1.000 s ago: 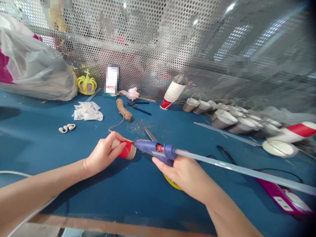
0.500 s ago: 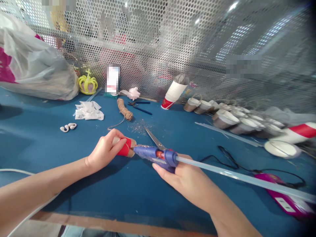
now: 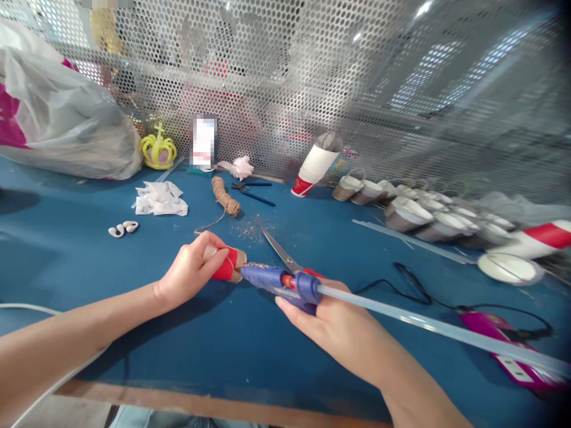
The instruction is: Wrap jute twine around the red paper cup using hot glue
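Observation:
My left hand (image 3: 193, 266) is closed round a red paper cup (image 3: 226, 266) lying on its side, with brown twine wound about its base end. In my right hand (image 3: 328, 315) is a blue hot glue gun (image 3: 276, 279), its tip at the twine on the cup; whether it touches I cannot tell. A long clear glue stick (image 3: 414, 321) sticks out of the gun's back. Open scissors (image 3: 282, 251) lie just behind the gun, their handles partly hidden. A twine bundle (image 3: 226, 197) rests beyond the cup, its loose strand running toward my left hand.
Pliers (image 3: 252, 191), a stack of paper cups (image 3: 314, 165) and several twine-wrapped cups (image 3: 408, 213) stand along the perforated metal screen. Spare glue sticks (image 3: 414, 241) lie at right, near a purple power strip (image 3: 499, 345). A plastic bag (image 3: 66, 119), yellow crown (image 3: 158, 148) and earbuds (image 3: 124, 229) are at left.
Almost nothing differs. The glue stick's rear end has dipped slightly, while both hands keep their grip and the gun's tip stays at the cup.

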A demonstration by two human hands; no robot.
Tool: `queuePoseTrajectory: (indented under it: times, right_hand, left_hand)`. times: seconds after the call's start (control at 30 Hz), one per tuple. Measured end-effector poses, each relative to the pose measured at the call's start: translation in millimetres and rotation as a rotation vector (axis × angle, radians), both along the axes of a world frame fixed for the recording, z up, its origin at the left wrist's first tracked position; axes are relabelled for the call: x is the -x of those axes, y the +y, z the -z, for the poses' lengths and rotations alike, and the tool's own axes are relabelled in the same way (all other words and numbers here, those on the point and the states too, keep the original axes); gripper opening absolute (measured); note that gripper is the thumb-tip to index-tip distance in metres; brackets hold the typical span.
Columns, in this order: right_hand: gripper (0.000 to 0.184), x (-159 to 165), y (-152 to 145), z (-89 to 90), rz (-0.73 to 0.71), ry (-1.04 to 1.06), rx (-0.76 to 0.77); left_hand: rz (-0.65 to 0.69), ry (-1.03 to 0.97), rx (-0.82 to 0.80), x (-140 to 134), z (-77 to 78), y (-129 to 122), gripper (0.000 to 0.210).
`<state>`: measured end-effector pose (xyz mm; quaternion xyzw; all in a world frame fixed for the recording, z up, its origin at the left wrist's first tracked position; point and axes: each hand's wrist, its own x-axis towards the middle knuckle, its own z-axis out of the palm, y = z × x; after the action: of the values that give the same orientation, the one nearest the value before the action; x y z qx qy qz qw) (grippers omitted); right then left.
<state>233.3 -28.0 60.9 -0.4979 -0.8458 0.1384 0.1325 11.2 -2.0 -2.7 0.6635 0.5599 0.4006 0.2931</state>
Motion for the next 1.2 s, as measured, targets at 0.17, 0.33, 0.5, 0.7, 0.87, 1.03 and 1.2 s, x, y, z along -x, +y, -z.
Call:
queuePoseTrajectory:
  times: [0.17, 0.33, 0.5, 0.7, 0.87, 1.03, 1.2]
  right_hand:
    - [0.019, 1.0, 0.9, -1.2, 0.008, -0.007, -0.01]
    - [0.022, 0.8, 7.1, -1.1, 0.08, -0.016, -0.018]
    - [0.025, 1.3, 12.3, -1.0, 0.139, -0.023, 0.037]
    - [0.023, 4.0, 18.9, 0.2, 0.122, 0.03, 0.079]
    - [0.024, 4.6, 18.0, -3.5, 0.127, 0.055, 0.189]
    - [0.024, 4.3, 15.9, -7.6, 0.128, 0.201, 0.306]
    - [0.025, 5.2, 22.6, -8.3, 0.106, 0.239, 0.367]
  left_hand:
    - [0.013, -0.008, -0.005, 0.9, 1.2, -0.5, 0.017]
    - [0.068, 0.001, -0.07, 1.7, 3.7, -2.7, 0.016]
    - [0.109, 0.039, -0.144, 2.3, 5.0, -5.1, 0.011]
    - [0.116, 0.099, -0.189, 2.9, 6.5, -7.6, 0.011]
    - [0.13, 0.122, -0.218, 2.7, 6.1, -7.8, 0.01]
    - [0.134, 0.129, -0.232, 3.4, 6.6, -7.7, 0.011]
    - [0.14, 0.144, -0.253, 3.7, 6.9, -8.8, 0.008]
